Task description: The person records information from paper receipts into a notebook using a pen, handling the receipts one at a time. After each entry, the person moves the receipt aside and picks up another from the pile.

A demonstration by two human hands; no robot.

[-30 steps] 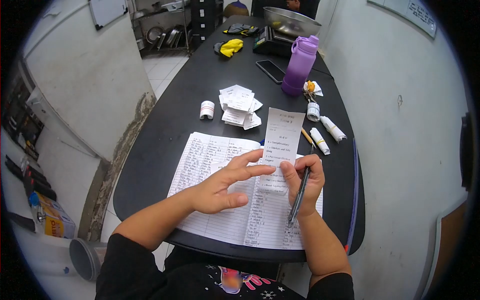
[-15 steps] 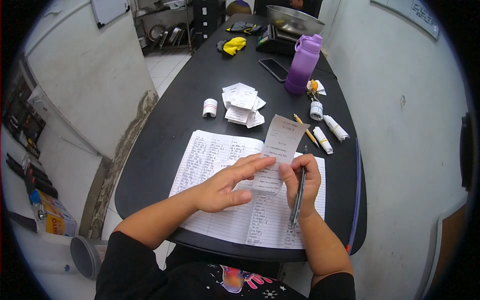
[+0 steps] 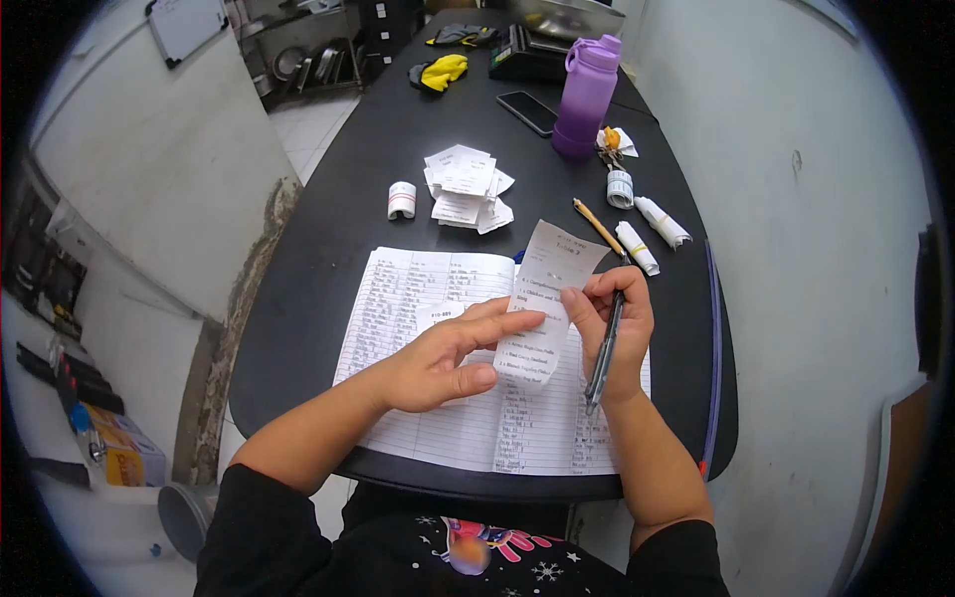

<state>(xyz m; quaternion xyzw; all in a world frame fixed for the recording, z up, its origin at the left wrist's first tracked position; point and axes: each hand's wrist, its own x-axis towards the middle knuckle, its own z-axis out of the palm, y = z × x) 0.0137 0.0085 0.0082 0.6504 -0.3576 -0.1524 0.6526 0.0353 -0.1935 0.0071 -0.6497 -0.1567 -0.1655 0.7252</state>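
My right hand (image 3: 625, 333) pinches a printed paper receipt (image 3: 557, 261) between thumb and fingers, with a pen (image 3: 603, 366) also held in it, slanting down toward the wrist. The fingers of my left hand (image 3: 433, 366) are stretched out, the index finger lying across the receipt's printed lines and the thumb apart. Beneath both hands an open lined notebook (image 3: 383, 298) shows columns of handwriting. A smaller slip (image 3: 438, 312) lies on its left page, partly covered by my left hand. Part of the right page is hidden by the receipt and my right hand.
Beyond the notebook are a pile of receipts (image 3: 466, 179), a curled paper roll (image 3: 401, 200), a wooden pen (image 3: 594, 221) and rolled papers (image 3: 637, 248). Farther back stand a purple bottle (image 3: 587, 99), a phone (image 3: 528, 112), yellow-grey gloves (image 3: 438, 73) and a scale (image 3: 517, 58).
The camera view has shifted, so the table items sit higher in view. My right thumb is higher on the receipt, and that hand has moved slightly right. My left hand remains beside the receipt.
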